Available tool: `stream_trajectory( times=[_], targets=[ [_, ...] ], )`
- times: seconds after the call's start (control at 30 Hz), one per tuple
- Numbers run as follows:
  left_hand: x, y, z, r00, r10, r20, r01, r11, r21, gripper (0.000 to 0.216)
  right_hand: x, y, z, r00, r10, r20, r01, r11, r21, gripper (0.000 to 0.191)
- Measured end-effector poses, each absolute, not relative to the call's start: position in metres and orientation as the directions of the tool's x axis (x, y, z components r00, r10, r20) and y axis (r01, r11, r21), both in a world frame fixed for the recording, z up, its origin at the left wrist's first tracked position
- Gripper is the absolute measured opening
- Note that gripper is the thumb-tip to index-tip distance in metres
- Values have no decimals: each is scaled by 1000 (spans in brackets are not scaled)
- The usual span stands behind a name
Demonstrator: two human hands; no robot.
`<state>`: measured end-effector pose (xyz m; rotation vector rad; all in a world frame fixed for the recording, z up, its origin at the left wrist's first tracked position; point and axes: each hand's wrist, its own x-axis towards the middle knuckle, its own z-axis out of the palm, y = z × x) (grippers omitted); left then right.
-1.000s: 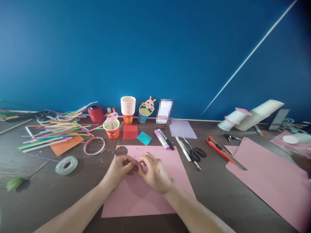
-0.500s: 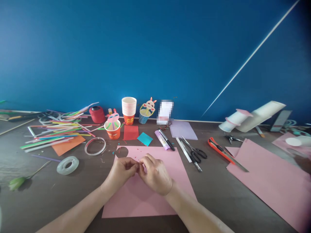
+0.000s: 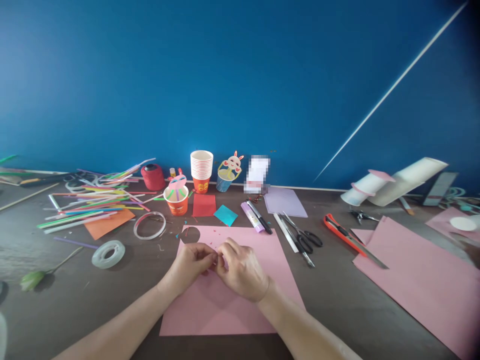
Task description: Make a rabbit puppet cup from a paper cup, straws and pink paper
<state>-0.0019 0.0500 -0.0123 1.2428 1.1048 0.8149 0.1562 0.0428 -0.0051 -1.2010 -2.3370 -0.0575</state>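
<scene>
Over a pink sheet of paper, my left hand and my right hand meet fingertip to fingertip. Both are closed in a pinch. Whatever lies between the fingertips is too small and too covered to name. The sheet has a round hole cut near its top left corner, and tiny red and blue paper scraps lie around its upper part. Beyond my hands are a red paper square and a teal paper piece. A glue stick and a black marker lie past the sheet's top right edge.
Scissors, a pen and a white strip lie right of the sheet. Farther right is an orange box cutter on more pink paper. At left are tape rolls and many straws. Paper cups stand by the blue wall.
The whole view has shifted slightly, so things sit a little farther right. My hands stay pinched together over the pink sheet, with only a small shift of the fingers.
</scene>
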Motion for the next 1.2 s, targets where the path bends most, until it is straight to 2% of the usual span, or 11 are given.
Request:
stream_trajectory(
  times=[0.27,0.67,0.97,1.2],
  targets=[
    [0,51,-14,289,936,-200,53,193,980,12,156,42,-5,-490,752,441,764,614,-200,8],
    [-1,51,-10,248,924,-293,-22,307,951,14,155,43,-5,-475,748,464,746,622,-238,9],
    [-2,53,-15,227,950,-215,27,215,976,11,156,43,-6,-454,777,436,739,602,-303,9],
    [-1,52,-15,240,965,-107,143,74,987,11,156,43,-6,-452,775,441,761,593,-262,7]
  ],
)
